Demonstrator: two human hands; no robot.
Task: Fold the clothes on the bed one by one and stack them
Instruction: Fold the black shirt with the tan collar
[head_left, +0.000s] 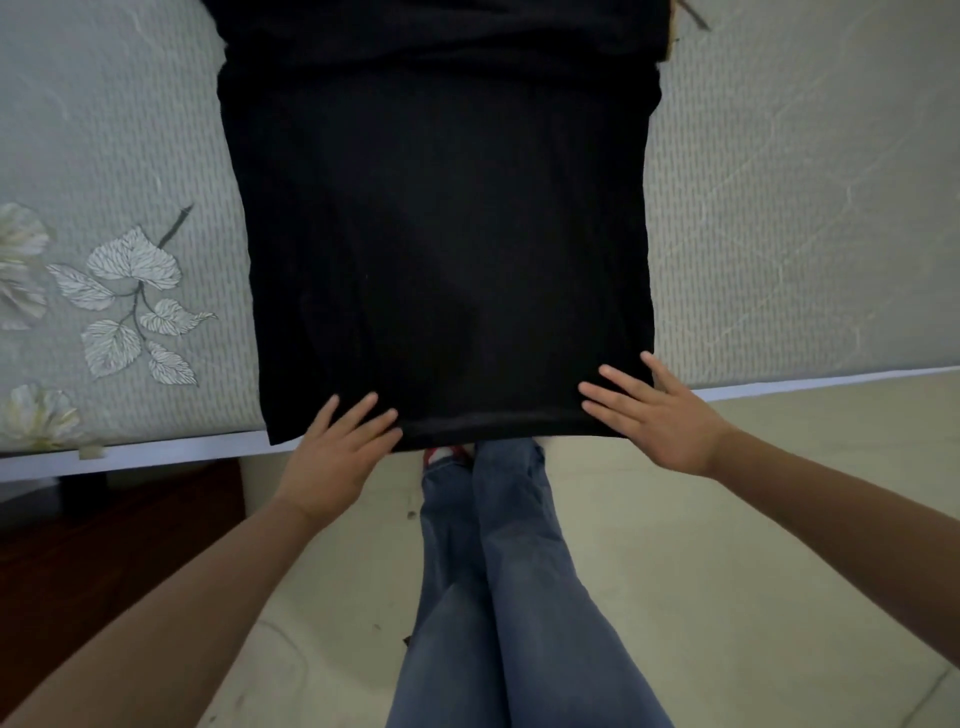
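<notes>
Fingers (358, 415) spread and straight, we press both palms flat on the near hem of the black garment. Our bed (119, 145) fills the upper view under a pale green sheet printed with leaves. On it the black garment (441, 234) lies smoothed flat, its hem hanging just past the mattress edge toward us. Below, our blue jeans (498, 597) stand on the light floor (727, 545). Our left hand (332, 460) covers the hem's left corner; our right hand (660, 415) rests near its right corner.
</notes>
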